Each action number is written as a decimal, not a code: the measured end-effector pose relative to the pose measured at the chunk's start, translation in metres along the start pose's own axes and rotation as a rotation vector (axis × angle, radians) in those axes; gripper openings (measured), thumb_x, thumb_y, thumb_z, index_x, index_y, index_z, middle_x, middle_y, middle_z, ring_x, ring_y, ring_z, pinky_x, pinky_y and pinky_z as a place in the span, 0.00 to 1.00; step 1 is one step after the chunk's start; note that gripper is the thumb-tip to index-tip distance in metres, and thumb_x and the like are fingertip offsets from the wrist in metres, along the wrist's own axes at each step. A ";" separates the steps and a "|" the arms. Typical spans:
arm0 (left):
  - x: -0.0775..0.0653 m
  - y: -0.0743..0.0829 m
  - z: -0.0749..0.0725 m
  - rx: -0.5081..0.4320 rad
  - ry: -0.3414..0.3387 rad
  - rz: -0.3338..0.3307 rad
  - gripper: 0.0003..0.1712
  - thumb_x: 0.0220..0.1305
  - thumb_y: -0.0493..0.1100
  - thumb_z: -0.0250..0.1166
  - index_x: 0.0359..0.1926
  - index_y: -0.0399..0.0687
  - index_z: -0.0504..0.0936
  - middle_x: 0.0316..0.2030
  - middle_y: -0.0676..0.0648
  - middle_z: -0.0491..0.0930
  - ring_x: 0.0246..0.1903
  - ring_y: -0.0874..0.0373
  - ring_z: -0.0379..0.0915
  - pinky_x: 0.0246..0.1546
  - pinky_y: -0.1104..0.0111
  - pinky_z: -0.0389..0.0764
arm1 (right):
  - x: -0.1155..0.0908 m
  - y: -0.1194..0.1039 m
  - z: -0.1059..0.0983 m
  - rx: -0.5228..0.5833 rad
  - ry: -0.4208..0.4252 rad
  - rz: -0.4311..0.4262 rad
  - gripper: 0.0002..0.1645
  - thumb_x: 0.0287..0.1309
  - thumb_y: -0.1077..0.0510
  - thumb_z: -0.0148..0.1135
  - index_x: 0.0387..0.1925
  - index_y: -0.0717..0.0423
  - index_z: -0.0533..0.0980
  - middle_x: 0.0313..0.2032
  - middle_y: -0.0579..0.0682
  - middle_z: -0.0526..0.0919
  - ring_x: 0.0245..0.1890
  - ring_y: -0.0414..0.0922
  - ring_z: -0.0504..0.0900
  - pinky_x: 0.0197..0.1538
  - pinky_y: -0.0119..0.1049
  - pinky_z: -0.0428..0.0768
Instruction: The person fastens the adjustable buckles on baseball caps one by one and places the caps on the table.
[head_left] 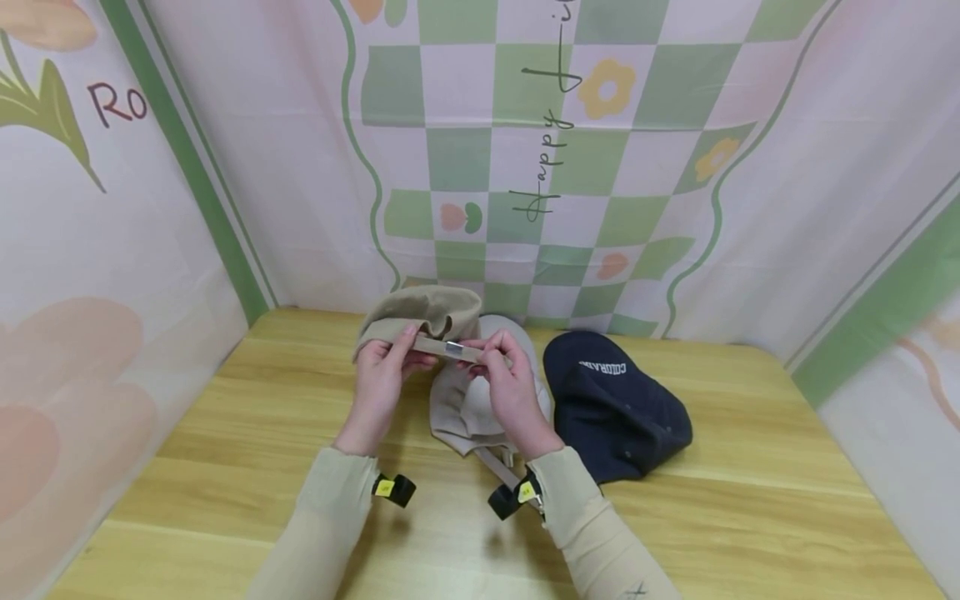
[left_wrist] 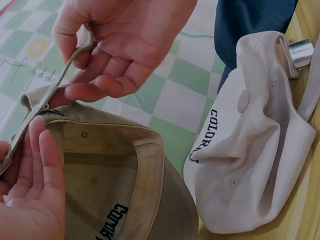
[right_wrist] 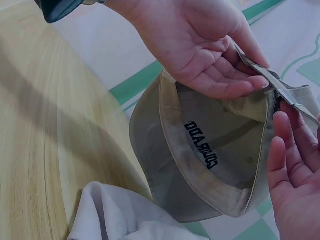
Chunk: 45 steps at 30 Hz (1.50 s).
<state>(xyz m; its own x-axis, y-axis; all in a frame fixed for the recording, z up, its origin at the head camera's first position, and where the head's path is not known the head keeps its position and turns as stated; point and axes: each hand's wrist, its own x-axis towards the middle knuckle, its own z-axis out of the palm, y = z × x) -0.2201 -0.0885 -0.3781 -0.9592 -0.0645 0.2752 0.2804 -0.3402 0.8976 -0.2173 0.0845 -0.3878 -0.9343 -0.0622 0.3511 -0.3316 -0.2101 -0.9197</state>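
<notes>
- The left hand (head_left: 378, 390) is nearly closed, pinching a fabric strap (head_left: 472, 354) between thumb and fingers at the strap's left part.
- The right hand (head_left: 513, 390) also makes a narrow pinch, thumb and bent forefinger on the strap's right part; in the left wrist view its other fingers curl loosely.
- A metal buckle (head_left: 453, 348) sits on the strap between the two hands, with a gap to the fingertips on its left.
- The khaki cap (head_left: 423, 308), to which the strap belongs, lies just beyond the left hand, near the back edge of the bench (head_left: 300, 417) and nearer its left edge than its right. Whether it touches the bench cannot be told.
- The strap's long axis runs left to right, its right end tilted slightly towards the front edge.
- In both wrist views the cap's opening faces the camera, dark lettering shows inside, and the brim (left_wrist: 182, 210) points away on the side opposite the strap.
- The white cap (head_left: 450, 408) rests on the bench below the right hand, its loose end towards the front edge.
- The navy cap (head_left: 615, 408) lies beside it, towards the right edge.
</notes>
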 end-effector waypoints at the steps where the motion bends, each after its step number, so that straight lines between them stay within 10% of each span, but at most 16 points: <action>1: 0.000 0.000 0.000 -0.004 -0.005 -0.001 0.16 0.79 0.39 0.55 0.46 0.26 0.79 0.35 0.44 0.83 0.29 0.58 0.82 0.38 0.66 0.85 | 0.000 0.001 0.000 0.006 0.008 0.001 0.08 0.67 0.70 0.42 0.31 0.64 0.64 0.46 0.63 0.83 0.37 0.49 0.83 0.42 0.41 0.81; 12: 0.001 0.003 0.001 -0.047 -0.013 0.005 0.13 0.80 0.39 0.55 0.45 0.30 0.78 0.36 0.42 0.83 0.30 0.56 0.83 0.39 0.65 0.86 | -0.002 0.010 -0.006 0.060 -0.009 0.111 0.05 0.69 0.66 0.53 0.38 0.66 0.74 0.37 0.64 0.84 0.36 0.52 0.83 0.40 0.39 0.83; 25: -0.001 0.004 0.001 -0.052 -0.031 -0.002 0.15 0.80 0.41 0.55 0.44 0.30 0.78 0.39 0.41 0.82 0.32 0.54 0.84 0.43 0.62 0.86 | -0.006 0.029 0.002 -0.087 -0.205 0.309 0.25 0.72 0.60 0.54 0.64 0.70 0.71 0.53 0.68 0.80 0.51 0.63 0.80 0.51 0.45 0.83; 37: -0.002 0.001 0.002 -0.031 -0.017 0.000 0.15 0.79 0.40 0.57 0.45 0.28 0.79 0.39 0.41 0.83 0.33 0.54 0.84 0.41 0.62 0.86 | -0.005 0.029 0.012 0.101 -0.053 0.214 0.23 0.65 0.63 0.57 0.57 0.76 0.74 0.52 0.67 0.81 0.48 0.52 0.83 0.59 0.61 0.76; 45: 0.000 -0.002 0.000 0.036 0.025 -0.013 0.15 0.77 0.38 0.59 0.46 0.24 0.81 0.38 0.43 0.85 0.32 0.56 0.84 0.41 0.65 0.86 | -0.004 0.024 0.014 0.315 0.050 0.192 0.06 0.66 0.63 0.63 0.42 0.61 0.83 0.42 0.55 0.86 0.47 0.54 0.84 0.50 0.41 0.83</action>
<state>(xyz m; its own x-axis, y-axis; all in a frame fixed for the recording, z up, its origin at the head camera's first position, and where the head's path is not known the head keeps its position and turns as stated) -0.2208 -0.0874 -0.3803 -0.9633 -0.0834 0.2551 0.2684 -0.3071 0.9130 -0.2194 0.0664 -0.4093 -0.9834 -0.0834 0.1612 -0.1004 -0.4897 -0.8661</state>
